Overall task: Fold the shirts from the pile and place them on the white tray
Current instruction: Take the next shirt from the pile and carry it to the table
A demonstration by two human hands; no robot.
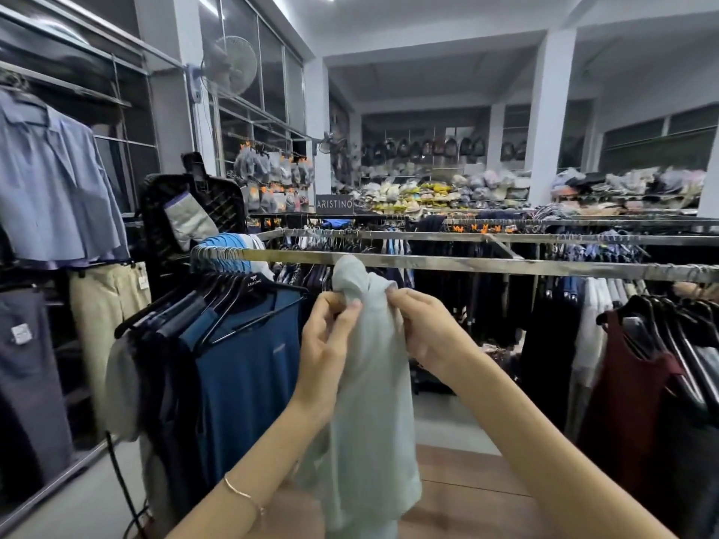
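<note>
Your left hand is raised just left of the pale shirt, its back toward you. Thumb and curled fingers pinch the cloth near its top. Your right hand sits at the same height on the shirt's right side, fingers curled into the fabric, fingertips close to those of the left. Both bare forearms rise on either side of the shirt's lower part, the left from lower left, the right from lower right, converging at its top. A thin bracelet circles your left wrist.

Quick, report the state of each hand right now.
Left hand: pinches the pale shirt near its top.
Right hand: grips the same shirt.
</note>
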